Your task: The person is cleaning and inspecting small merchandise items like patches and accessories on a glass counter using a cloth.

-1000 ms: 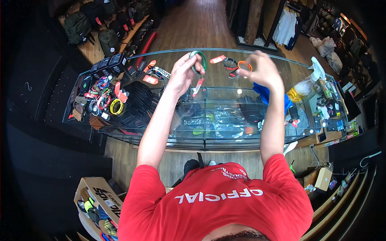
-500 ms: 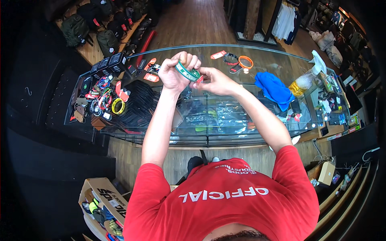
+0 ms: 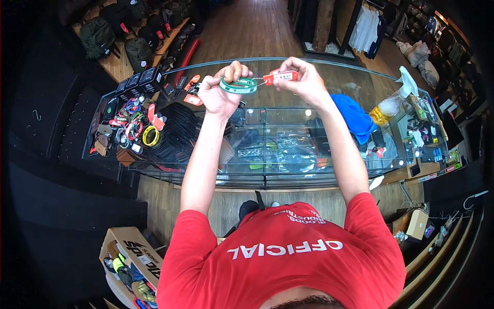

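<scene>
A green wristband [image 3: 238, 86] with pale lettering is gripped by my left hand [image 3: 221, 95], its loop lying across my fingers. From it a thin ball chain [image 3: 260, 81] runs to a red tag [image 3: 281, 78], which my right hand [image 3: 305, 84] pinches at its right end. Both hands are raised above the far part of a glass display counter [image 3: 247, 175]. To the left on the counter lies a pile of coloured wristbands [image 3: 135, 121], a yellow one [image 3: 151, 136] at its edge. Red tags [image 3: 193, 99] lie just left of my left hand.
A blue cloth [image 3: 353, 117] lies right of my right forearm, near a spray bottle [image 3: 388, 105] with yellow liquid. Small black boxes [image 3: 135, 82] stand at the counter's left end. An open cardboard box [image 3: 135, 252] of goods sits at lower left.
My right hand has moved up and away from the left, drawing the red tag out so the chain shows. The wristband has turned flatter in my left hand.
</scene>
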